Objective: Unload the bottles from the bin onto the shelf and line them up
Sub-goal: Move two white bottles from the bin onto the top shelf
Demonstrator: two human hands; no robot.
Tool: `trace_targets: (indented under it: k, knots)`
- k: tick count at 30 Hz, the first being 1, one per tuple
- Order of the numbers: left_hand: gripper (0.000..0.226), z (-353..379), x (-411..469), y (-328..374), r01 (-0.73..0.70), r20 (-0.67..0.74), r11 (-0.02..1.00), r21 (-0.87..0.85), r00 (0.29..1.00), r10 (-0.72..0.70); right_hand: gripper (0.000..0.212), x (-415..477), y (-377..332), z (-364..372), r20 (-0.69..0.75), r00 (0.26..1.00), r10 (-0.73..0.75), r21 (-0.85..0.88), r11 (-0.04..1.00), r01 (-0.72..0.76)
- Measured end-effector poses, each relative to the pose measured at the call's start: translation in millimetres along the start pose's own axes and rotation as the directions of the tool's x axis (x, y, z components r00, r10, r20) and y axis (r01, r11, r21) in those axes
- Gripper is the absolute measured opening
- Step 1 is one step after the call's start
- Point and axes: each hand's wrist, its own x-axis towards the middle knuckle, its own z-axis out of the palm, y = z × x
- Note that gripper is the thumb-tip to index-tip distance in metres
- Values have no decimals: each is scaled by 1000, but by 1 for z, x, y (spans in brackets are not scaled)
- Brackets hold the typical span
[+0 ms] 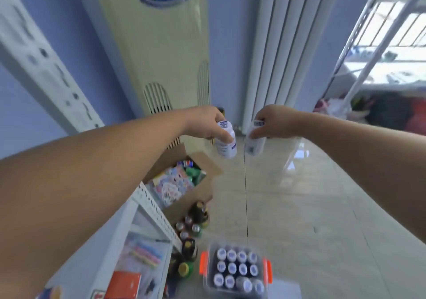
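Note:
My left hand (208, 122) grips a white bottle (227, 147) with a blue-and-white label, held out in front of me at mid-frame. My right hand (273, 123) grips a second white bottle (253, 145) just to the right of it; the two bottles hang close together, apart by a narrow gap. Far below on the floor stands the clear bin (235, 270) with orange latches, holding several upright bottles with white caps. The white metal shelf (147, 208) runs along the left side, its upper upright (43, 68) crossing the top left.
An open cardboard box (184, 183) with colourful packets sits on the floor beside the shelf. Several dark bottles and cans (193, 227) stand on the floor between box and bin. A tall cream air conditioner (161, 56) and white curtain (276, 45) are ahead. Tiled floor stretches to the right.

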Motion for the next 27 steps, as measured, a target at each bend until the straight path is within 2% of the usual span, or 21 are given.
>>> trace_targets:
  k: [4, 8, 14, 16, 20, 24, 27]
  knots:
    - [34, -51, -38, 34, -14, -84, 999, 31, 996, 16, 36, -24, -28, -71, -51, 997, -58, 18, 998, 59]
    - [35, -78, -84, 64, 43, -141, 996, 81, 989, -31, 34, -46, -52, -110, -82, 986, -143, 33, 989, 146]
    - [39, -79, -164, 98, 215, -270, 977, 14, 941, -203, 30, -77, -89, -132, -35, 944, -329, -31, 944, 328]
    - [47, -70, -196, 103, 278, -316, 960, -21, 909, -270, 30, -88, -105, -130, -9, 914, -406, -60, 913, 404]
    - [59, -39, -272, 111, 391, -383, 913, -115, 831, -403, 32, -123, -151, -112, 76, 820, -567, -69, 818, 572]
    - [48, -5, -371, 114, 505, -444, 836, -215, 712, -544, 32, -174, -217, -83, 171, 687, -707, -113, 678, 726]
    - [33, 30, -463, 119, 570, -506, 758, -317, 574, -643, 32, -230, -276, -54, 224, 551, -804, -87, 547, 833]
